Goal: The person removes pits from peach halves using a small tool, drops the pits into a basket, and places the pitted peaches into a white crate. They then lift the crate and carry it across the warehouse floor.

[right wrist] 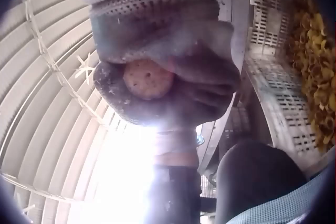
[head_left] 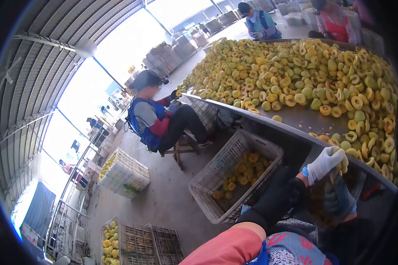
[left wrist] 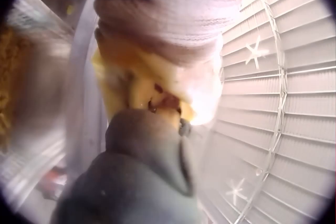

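Left hand (head_left: pixel 324 166), white-gloved, has its fingers curled round a piece of yellow fruit (left wrist: pixel 118 90); you hold it just beside the metal table's (head_left: pixel 292 118) near rim, the nearer of your two hands to that rim. Your right hand (head_left: pixel 339 198), in a grey glove, sits close up on the other side of the fruit, fingers closed round a round-ended piece (right wrist: pixel 148 79), which I read as a tool handle. Relation to mind: the fruit lies between your two gloves, backed by the white one, its hollow facing your right hand, and the grey glove is right up against it in the left wrist view. You see the handle end-on from the right wrist, so its long axis runs roughly along that line of sight; where its far end sits, I cannot tell. Small dark marks show at the hollow, either stone or tool tip, too blurred to settle. Looks of the fruit: yellow flesh, paler and washed out where light catches it, reddish brown in the hollow, outline soft with blur. Beyond the rim from you, halved fruit (head_left: pixel 261 75) lies heaped on the table, yellow to green, many cut faces brown at the centre. Off to your left, below table height, a slatted crate (head_left: pixel 203 205) holds more yellow pieces.
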A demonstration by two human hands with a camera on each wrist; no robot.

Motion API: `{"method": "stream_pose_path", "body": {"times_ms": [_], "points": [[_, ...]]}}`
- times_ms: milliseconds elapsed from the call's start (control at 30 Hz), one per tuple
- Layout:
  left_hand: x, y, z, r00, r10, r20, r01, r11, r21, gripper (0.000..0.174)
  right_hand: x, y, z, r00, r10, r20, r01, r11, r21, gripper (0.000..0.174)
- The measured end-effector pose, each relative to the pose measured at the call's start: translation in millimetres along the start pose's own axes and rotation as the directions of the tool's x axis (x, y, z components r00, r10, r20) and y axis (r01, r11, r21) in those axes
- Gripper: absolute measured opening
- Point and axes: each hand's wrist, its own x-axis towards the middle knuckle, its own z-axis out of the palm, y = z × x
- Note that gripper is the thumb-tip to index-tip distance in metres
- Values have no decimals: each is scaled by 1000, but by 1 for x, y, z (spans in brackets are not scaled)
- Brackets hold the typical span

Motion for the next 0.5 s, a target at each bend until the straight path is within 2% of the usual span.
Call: {"method": "stream_pose_path", "body": {"times_ms": [33, 67, 100, 133, 167, 200, 233, 300, 367, 400, 433, 500], "points": [[-2, 2, 3, 1000, 11, 8, -11, 1000, 24, 38, 9, 9, -3, 999, -11, 37, 9, 999, 48, 48], [-4, 7, 9, 999, 13, -39, -15, 998, -64, 37, -1, 5, -1, 995, 31, 91, -44, 988, 145, 44], [-8, 11, 6, 998, -63, 4, 63, 994, -89, 37, -10, 1, 1, 987, 72, 145, -105, 966, 234, 41], [-9, 12, 7, 998, -62, -1, 62, 995, -84, 37, -9, 2, 2, 970, 58, 234, -124, 953, 276, 42], [-8, 4, 4, 998, -57, 5, 57, 996, -64, 37, -11, 4, 5, 974, 46, 220, -118, 939, 323, 45], [-6, 6, 0, 993, -95, 63, 96, 995, -8, 37, -10, 6, 3, 980, 50, 192, -101, 959, 265, 47], [-5, 5, -1, 987, -141, 77, 138, 989, 52, 38, -6, 7, -2, 985, 115, 125, -137, 973, 188, 49], [-2, 9, 1, 975, -174, 141, 131, 953, 275, 41, -16, -2, 7, 994, 86, 67, -90, 995, 51, 51], [-2, 7, 3, 974, -223, 42, 221, 974, 55, 37, -12, 3, 5, 992, 95, 83, -103, 989, 106, 55], [-2, -7, 1, 991, -133, 2, 132, 982, -134, 37, -8, 4, 3, 990, 94, 109, -107, 986, 125, 57], [-2, -4, 19, 970, -154, -188, 97, 955, -279, 34, -6, 5, 3, 995, 22, 97, -34, 992, 125, 56], [12, -21, 3, 932, -150, -331, -31, 874, -485, 30, -4, 14, 6, 991, -104, 88, 94, 989, 116, 56]]}}
